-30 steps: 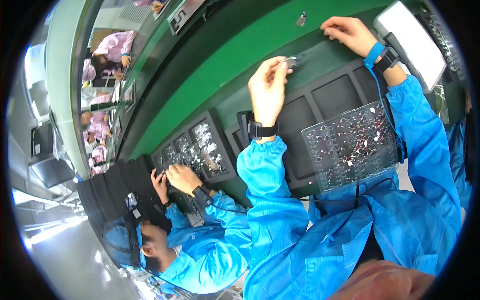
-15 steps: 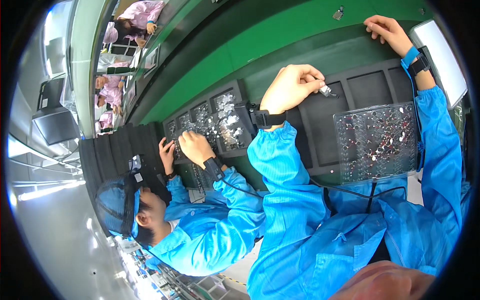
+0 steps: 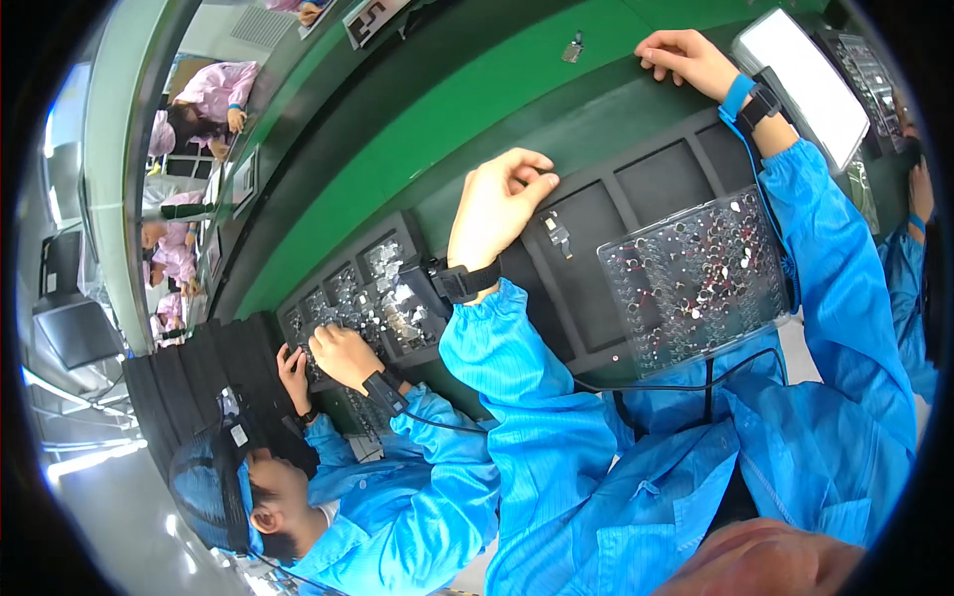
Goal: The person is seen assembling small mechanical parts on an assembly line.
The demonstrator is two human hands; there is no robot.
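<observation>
My left hand is over the left part of a black compartment tray, its fingers curled and the thumb apart from them, with nothing seen in its grasp. Just right of its fingertips, a small silver-and-black electronic part lies in a tray compartment. My right hand hovers at the edge of the green conveyor belt, fingers loosely bent and holding nothing visible. Left of it, another small metallic part lies on the belt. A clear plastic tray full of small round parts, some reddish, rests on the black tray, nearer to me.
A white panel stands beside my right wrist. To my left, a co-worker in blue handles parts over another black tray. A black cable runs across my front. People in pink sit beyond the belt.
My left hand has let go of the small electronic part, which now lies in the tray compartment. The whole view has shifted; my right hand stays near the belt.
</observation>
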